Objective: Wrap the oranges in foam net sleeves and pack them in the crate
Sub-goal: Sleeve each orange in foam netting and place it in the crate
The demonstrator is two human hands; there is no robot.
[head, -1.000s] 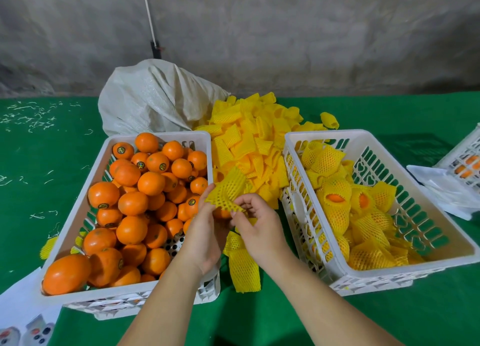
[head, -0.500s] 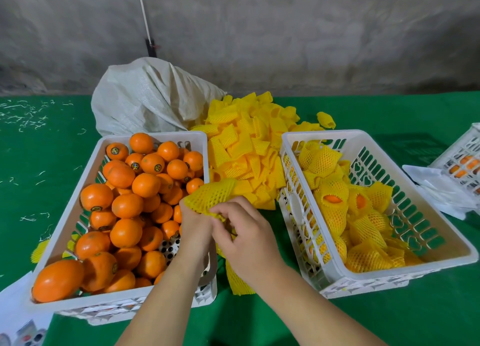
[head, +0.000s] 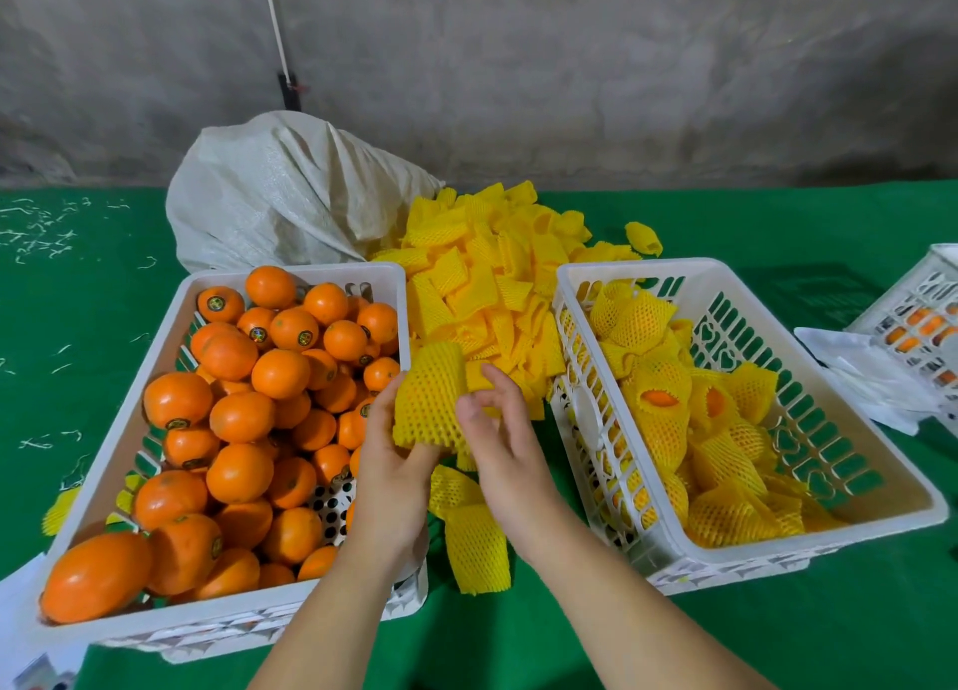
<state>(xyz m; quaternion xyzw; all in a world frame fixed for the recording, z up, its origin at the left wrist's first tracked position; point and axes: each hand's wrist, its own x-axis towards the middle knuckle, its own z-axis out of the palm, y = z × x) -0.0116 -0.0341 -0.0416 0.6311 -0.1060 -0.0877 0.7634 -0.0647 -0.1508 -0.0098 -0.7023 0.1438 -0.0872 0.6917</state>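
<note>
— Between the two crates, what are the hands doing?
— The left hand grips a yellow net sleeve from below, forearm reaching forward. The right hand hovers just beside it, fingers loosely curled, holding nothing.
— And the sleeve?
— Upright, long axis pointing away and slightly right. Oranges lie left of the hands.

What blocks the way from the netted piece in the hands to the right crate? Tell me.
Nothing visible does. The left hand holds the foam net sleeve over the gap between the crates, with the right hand beside it. The right crate is open-topped; only its near wall must be cleared, and bare floor shows inside.
</note>
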